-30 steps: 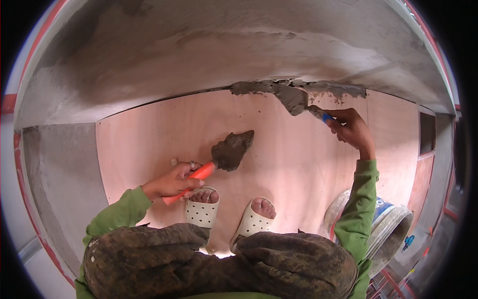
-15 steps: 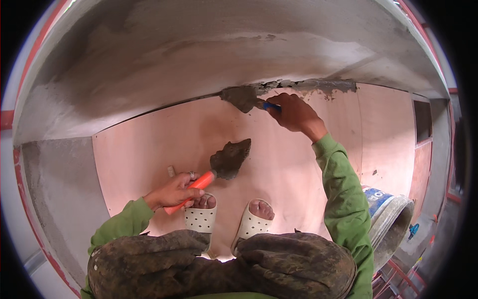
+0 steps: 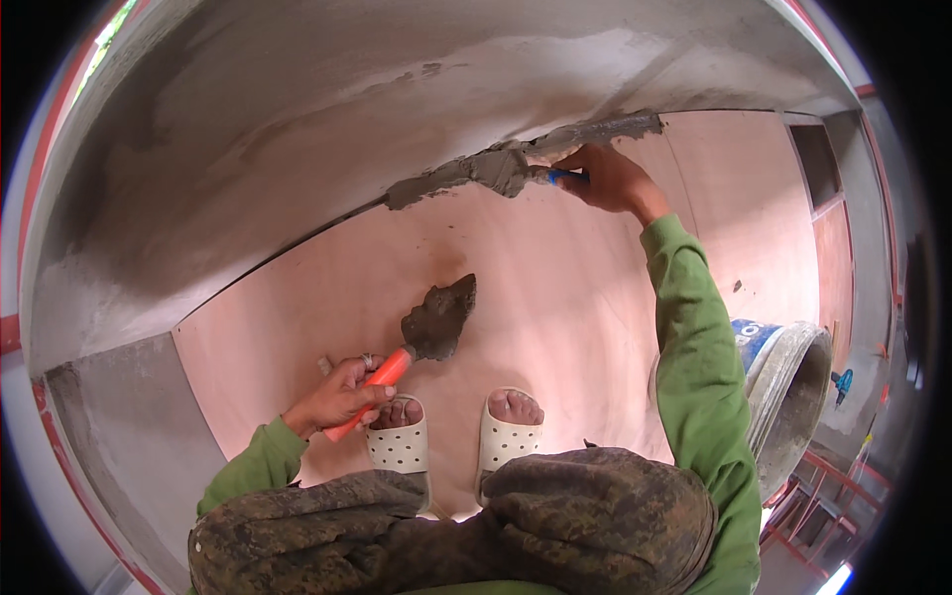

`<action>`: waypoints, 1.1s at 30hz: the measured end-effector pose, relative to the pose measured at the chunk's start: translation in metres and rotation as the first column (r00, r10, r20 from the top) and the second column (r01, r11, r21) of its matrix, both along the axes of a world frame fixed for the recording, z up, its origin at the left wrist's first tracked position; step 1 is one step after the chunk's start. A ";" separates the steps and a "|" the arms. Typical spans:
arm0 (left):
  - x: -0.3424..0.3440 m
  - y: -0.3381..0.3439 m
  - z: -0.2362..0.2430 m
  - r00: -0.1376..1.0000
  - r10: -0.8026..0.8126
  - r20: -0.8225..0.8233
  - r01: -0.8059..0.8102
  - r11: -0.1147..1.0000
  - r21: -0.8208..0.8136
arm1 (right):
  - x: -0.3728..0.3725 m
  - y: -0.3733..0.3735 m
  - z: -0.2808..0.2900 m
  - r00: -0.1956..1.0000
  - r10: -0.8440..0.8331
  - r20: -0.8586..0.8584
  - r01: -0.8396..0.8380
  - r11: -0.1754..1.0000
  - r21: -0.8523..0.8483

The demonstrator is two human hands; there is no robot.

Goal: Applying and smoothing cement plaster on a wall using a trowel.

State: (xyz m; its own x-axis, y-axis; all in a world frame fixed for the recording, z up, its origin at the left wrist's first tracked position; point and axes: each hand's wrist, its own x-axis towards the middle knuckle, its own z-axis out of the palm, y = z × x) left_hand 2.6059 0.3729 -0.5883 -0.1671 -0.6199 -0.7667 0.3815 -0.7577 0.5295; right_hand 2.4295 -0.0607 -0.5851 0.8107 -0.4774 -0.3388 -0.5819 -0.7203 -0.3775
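My left hand (image 3: 342, 399) is closed around the orange handle of a pointed trowel (image 3: 439, 317), held over the board in front of my feet. Grey mortar coats its blade. Farther off, my right hand (image 3: 613, 180) grips the blue handle of a small trowel (image 3: 561, 177). The blade of that tool is smeared with mortar and lies against the seam where the grey wall meets the board, so its outline is hard to make out. Wet mortar (image 3: 426, 185) runs along the seam to both sides of it.
Pale plywood (image 3: 555, 297) lies under my sandals (image 3: 400, 448). The curved grey plastered wall (image 3: 297, 129) rises beyond it. At the right a mortar-stained bucket (image 3: 798, 397) lies tipped on its side, close to my right sleeve. A blue tool (image 3: 842, 385) is past it.
Mortar now covers a stretch of the seam left of the right-hand trowel, where a dark gap showed before. The view has shifted and turned slightly. The left hand keeps its trowel nearly in place.
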 end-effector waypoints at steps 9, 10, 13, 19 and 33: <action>-0.001 -0.005 0.001 0.999 0.013 -0.053 -0.011 0.999 0.043 | -0.021 -0.040 -0.010 1.000 0.021 -0.014 -0.021 0.999 -0.049; -0.001 -0.006 0.001 0.999 0.018 -0.045 -0.016 0.999 0.045 | -0.023 -0.043 -0.008 0.997 0.049 0.052 -0.047 0.998 -0.034; -0.001 -0.008 0.004 0.999 0.012 -0.033 -0.011 0.999 0.041 | -0.030 -0.047 -0.001 0.982 -0.132 -0.138 0.156 0.971 0.181; 0.003 -0.015 0.008 0.999 0.011 0.039 -0.011 1.000 0.001 | -0.052 -0.025 0.012 0.934 -0.301 -0.194 0.346 0.897 0.273; 0.024 -0.095 0.007 0.986 0.023 0.164 0.004 0.987 -0.163 | -0.132 0.078 -0.001 0.886 -0.182 0.426 0.217 0.976 -0.034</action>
